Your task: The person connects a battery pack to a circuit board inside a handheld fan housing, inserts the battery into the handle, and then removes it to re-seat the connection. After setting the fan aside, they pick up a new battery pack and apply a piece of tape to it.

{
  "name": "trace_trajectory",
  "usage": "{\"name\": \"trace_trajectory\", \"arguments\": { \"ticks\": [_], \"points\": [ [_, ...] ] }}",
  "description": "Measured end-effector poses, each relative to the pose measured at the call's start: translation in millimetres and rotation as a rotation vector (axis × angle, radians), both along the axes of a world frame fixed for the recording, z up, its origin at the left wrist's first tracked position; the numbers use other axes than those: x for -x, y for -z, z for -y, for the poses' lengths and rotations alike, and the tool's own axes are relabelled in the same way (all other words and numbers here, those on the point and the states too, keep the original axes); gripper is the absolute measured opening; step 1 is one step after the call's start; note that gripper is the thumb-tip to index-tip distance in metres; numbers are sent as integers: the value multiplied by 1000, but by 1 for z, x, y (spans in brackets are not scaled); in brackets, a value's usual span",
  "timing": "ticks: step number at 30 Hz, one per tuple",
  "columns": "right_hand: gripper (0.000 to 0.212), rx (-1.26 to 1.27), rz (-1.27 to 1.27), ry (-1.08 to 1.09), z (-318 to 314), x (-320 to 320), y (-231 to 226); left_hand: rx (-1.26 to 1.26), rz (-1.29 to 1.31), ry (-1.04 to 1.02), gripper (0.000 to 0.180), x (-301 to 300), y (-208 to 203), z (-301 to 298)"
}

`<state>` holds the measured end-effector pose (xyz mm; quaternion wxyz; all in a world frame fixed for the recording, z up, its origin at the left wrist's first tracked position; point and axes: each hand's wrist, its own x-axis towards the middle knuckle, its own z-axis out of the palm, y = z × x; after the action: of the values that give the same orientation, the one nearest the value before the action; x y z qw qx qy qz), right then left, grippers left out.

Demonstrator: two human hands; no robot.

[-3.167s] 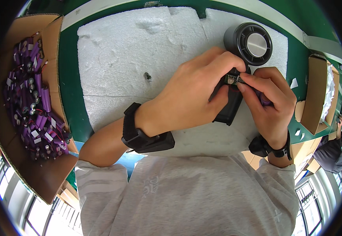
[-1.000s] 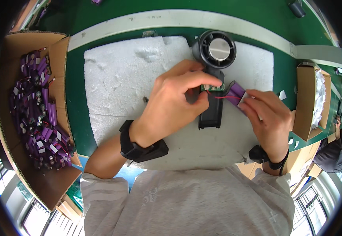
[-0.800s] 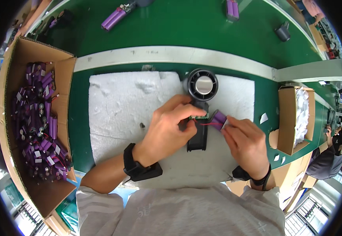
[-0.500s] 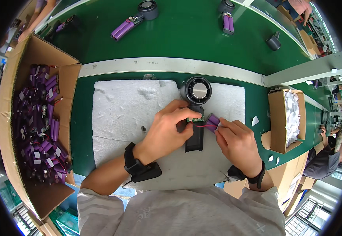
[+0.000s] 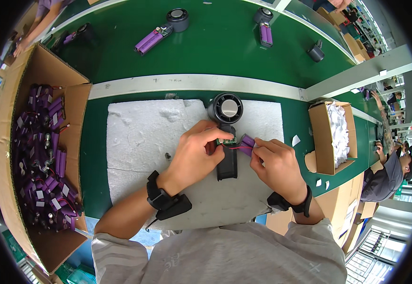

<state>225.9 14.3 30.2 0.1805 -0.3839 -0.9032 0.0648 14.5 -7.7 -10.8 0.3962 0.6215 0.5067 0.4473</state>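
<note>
A black handheld fan [image 5: 226, 124], round head at the far end and handle toward me, lies on a white foam mat [image 5: 144, 137]. My left hand [image 5: 196, 154] presses on the open handle, fingertips at a small green circuit board. My right hand [image 5: 274, 163] pinches a purple battery cell [image 5: 247, 143] just right of the handle. Thin red wire runs from the cell to the board. Both wrists wear black straps.
A cardboard box [image 5: 7, 142] at my left holds several purple cells. A smaller box [image 5: 317, 137] with white pads stands at right. Beyond the white strip, fans with purple cells [image 5: 161, 31] lie on the green belt. Another person [image 5: 386, 175] sits at far right.
The view has pulled back and upward, showing more of the green belt. The hands stay on the fan handle, with the purple cell still held by the right hand.
</note>
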Motion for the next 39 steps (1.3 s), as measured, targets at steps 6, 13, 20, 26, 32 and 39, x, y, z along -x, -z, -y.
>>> {"name": "trace_trajectory", "arguments": {
  "ticks": [6,13,20,26,32,39],
  "points": [
    [11,191,-102,43,1,-7,-10,-29,10,4,30,-2,2,0],
    [13,162,-83,66,3,-5,-7,-49,20,-9,31,-2,4,0],
    [10,97,-4,60,7,2,-8,-31,12,-5,32,-3,3,0],
    [11,3,60,102,11,9,-2,-25,19,-4,32,-2,2,0],
    [12,55,-22,136,10,4,-1,-3,24,-10,32,-2,1,2],
    [9,149,-211,168,5,-4,4,18,28,1,31,-1,0,0]
  ]
}}
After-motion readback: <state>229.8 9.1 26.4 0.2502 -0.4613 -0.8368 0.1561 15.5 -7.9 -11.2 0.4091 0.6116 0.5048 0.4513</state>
